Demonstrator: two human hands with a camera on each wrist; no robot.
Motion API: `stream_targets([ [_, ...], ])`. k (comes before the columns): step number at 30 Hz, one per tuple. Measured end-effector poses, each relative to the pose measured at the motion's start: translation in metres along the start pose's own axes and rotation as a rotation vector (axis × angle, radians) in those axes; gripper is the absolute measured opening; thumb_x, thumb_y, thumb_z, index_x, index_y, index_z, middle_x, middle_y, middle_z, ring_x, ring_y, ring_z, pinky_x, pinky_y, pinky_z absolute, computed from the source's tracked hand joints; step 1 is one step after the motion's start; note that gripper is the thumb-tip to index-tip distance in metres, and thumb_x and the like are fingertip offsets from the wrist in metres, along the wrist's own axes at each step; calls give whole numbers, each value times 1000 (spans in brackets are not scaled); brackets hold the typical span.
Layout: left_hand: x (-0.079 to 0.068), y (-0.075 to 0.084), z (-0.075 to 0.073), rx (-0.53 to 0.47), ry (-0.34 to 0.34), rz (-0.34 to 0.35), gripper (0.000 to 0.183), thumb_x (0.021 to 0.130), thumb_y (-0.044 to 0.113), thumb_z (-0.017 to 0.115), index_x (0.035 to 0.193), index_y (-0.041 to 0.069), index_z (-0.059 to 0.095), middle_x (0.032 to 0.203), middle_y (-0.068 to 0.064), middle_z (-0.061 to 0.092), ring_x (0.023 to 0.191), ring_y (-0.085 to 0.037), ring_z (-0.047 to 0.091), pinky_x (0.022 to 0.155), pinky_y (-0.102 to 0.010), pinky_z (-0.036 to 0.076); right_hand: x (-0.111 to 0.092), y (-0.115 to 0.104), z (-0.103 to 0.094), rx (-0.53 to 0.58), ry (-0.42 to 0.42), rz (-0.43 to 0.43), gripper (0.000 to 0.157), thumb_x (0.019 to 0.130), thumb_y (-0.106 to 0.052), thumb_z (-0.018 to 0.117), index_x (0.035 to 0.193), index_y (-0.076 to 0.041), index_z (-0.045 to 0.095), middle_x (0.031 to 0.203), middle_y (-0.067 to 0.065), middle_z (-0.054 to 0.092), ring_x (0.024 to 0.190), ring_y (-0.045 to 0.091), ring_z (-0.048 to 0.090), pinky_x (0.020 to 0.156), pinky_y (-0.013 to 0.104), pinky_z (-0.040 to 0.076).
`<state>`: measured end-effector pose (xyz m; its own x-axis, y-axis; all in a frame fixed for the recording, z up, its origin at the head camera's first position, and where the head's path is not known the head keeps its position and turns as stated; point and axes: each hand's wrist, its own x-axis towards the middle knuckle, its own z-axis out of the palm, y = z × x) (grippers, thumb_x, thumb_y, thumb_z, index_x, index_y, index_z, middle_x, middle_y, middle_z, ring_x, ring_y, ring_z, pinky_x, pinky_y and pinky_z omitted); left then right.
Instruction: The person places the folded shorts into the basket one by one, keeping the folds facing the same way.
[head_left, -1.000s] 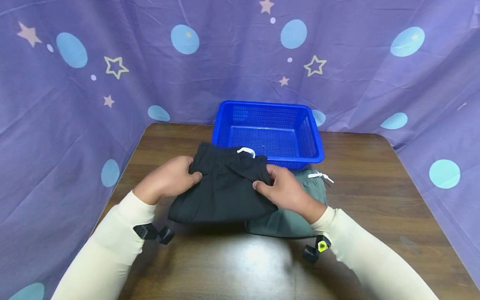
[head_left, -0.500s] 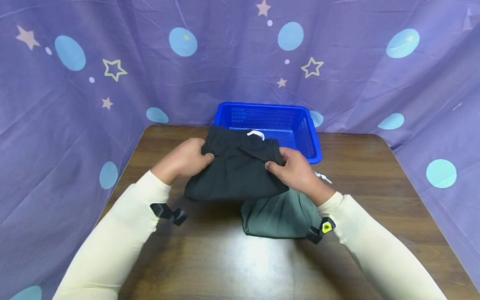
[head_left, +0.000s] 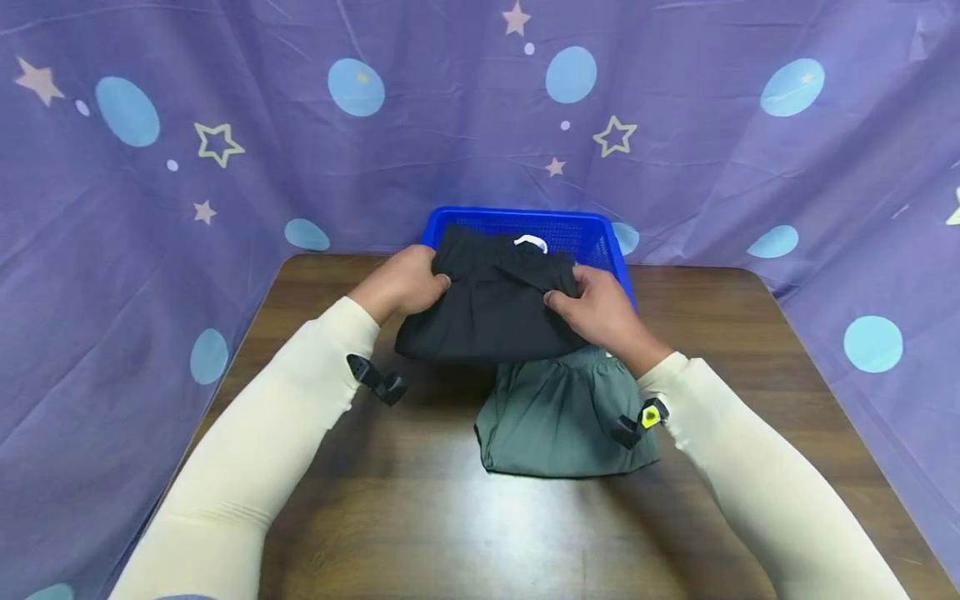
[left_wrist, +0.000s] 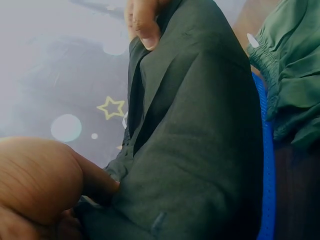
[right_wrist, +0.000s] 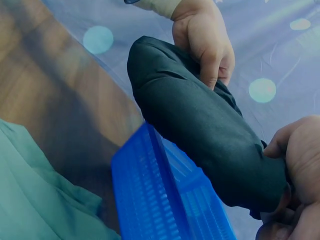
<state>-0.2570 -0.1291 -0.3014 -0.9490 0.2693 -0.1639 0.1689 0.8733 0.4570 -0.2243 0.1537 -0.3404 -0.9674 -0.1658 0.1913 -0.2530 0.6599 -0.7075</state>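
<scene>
Folded black shorts [head_left: 495,308] with a white drawstring hang between my two hands, over the front of the blue plastic basket [head_left: 592,232]. My left hand [head_left: 405,282] pinches their left side near the waistband, thumb on top. On the opposite side my right hand [head_left: 600,307] grips the waistband the same way. In the right wrist view the black shorts [right_wrist: 200,125] show as a thick folded roll above the basket's rim. Green shorts [head_left: 562,417] lie folded on the table in front of the basket, below my right forearm.
The wooden table [head_left: 360,517] stretches out on all sides of the basket and green shorts. A purple curtain [head_left: 465,100] with stars and dots hangs behind and at both sides, right behind the basket. Wrist cameras [head_left: 378,382] sit on both sleeves.
Both hands have carried the black shorts away from me and slightly right, from in front of the basket to over it. More of the green shorts shows now.
</scene>
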Motion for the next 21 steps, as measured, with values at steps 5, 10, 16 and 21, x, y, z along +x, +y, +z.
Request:
stream_targets([
  [5, 14, 8, -3, -8, 11, -13, 37, 104, 20, 51, 126, -9, 57, 130, -25, 60, 121, -35, 57, 103, -48, 45, 11, 6, -3, 1, 46, 12, 16, 88, -21, 71, 88, -5, 69, 82, 7, 66, 78, 22, 58, 70, 36, 47],
  [10, 26, 12, -5, -7, 16, -20, 39, 103, 20, 50, 129, -9, 56, 135, -24, 58, 126, -34, 54, 107, -45, 42, 21, 10, -4, 24, 70, 42, 16, 88, -20, 71, 90, -4, 69, 84, 8, 67, 79, 23, 57, 71, 36, 46],
  [16, 38, 16, -5, -44, 38, -34, 37, 102, 19, 50, 127, -7, 57, 133, -22, 59, 120, -32, 56, 104, -44, 44, 31, 16, -4, 70, 101, 80, 16, 87, -19, 71, 86, -4, 68, 81, 7, 63, 77, 23, 55, 67, 34, 45],
  [21, 50, 16, -4, -46, 56, -34, 41, 103, 20, 49, 132, -8, 55, 137, -23, 57, 125, -33, 54, 106, -44, 42, 40, 22, -3, 87, 124, 105, 16, 86, -20, 70, 85, -4, 68, 79, 5, 62, 77, 23, 54, 65, 31, 44],
])
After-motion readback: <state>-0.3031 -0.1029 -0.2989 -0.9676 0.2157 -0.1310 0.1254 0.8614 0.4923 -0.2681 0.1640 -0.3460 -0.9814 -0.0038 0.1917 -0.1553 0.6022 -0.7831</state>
